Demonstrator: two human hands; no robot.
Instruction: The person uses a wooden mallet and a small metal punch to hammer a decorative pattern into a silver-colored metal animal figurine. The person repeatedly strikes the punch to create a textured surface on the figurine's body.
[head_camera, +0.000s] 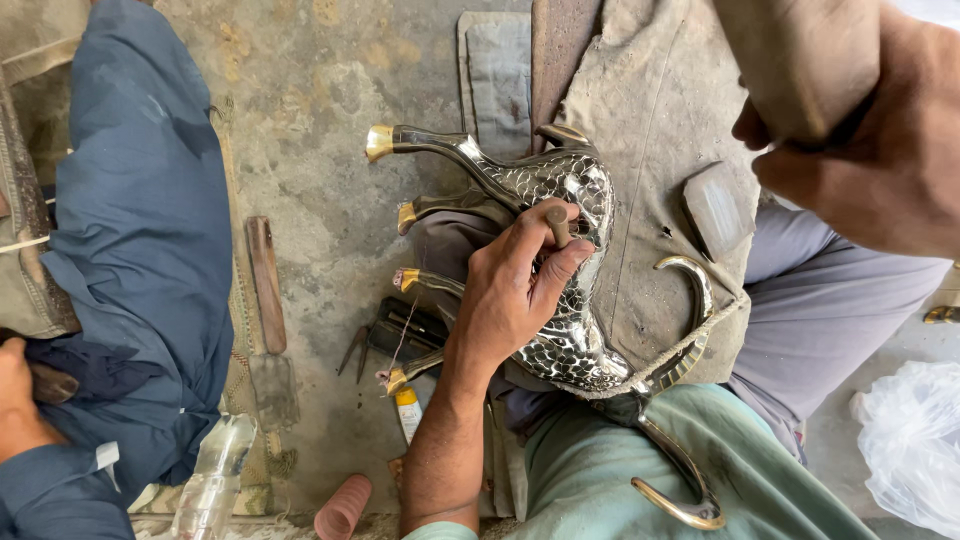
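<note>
right hand (880, 120), nearest the lens, is gripping a wooden mallet (800, 60), fingers closed round it, raised above the work. left hand (515, 290) is pinching a short punch (557, 225) upright against the metal animal figure (560, 270), which is lying on its side across my lap on a padded cloth (660, 120). legs are jutting left over bare floor; a co-worker's blue sleeve (140, 240) is crowding that side.

Bare left forearm (440, 450), pale green sleeve edge (440, 532), green lap cloth (640, 470), perhaps grey trousers (810, 300)
</note>
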